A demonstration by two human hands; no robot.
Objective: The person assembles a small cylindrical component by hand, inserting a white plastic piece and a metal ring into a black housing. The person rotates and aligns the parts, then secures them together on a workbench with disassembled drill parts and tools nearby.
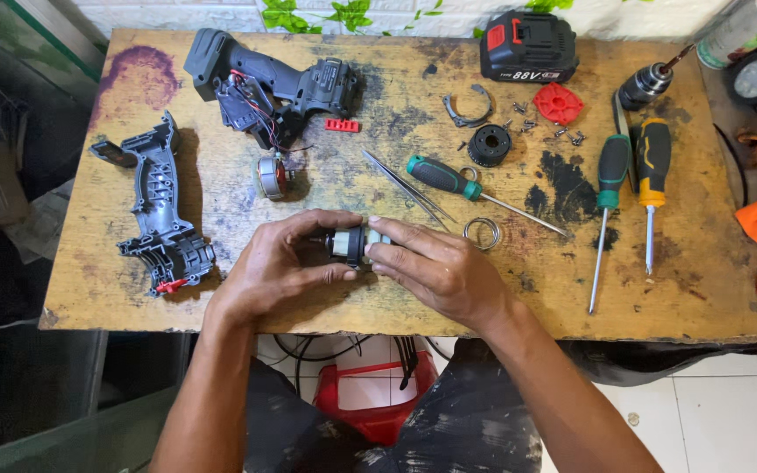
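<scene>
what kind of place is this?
Likely a small power-tool repair bench: a worn wooden table holds an opened drill housing, a battery pack and screwdrivers. Both hands hold a motor armature.

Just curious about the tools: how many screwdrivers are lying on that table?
3: a green-handled one lies just above the hands, and another green one and an orange-handled one lie side by side at right. None seems hidden.

On the worn wooden counter (221,298) lie a grey tool shell half (158,210), an opened drill body (269,88), a black and red battery pack (529,45), tweezers (406,186), three screwdrivers and a metal ring (482,233).
</scene>
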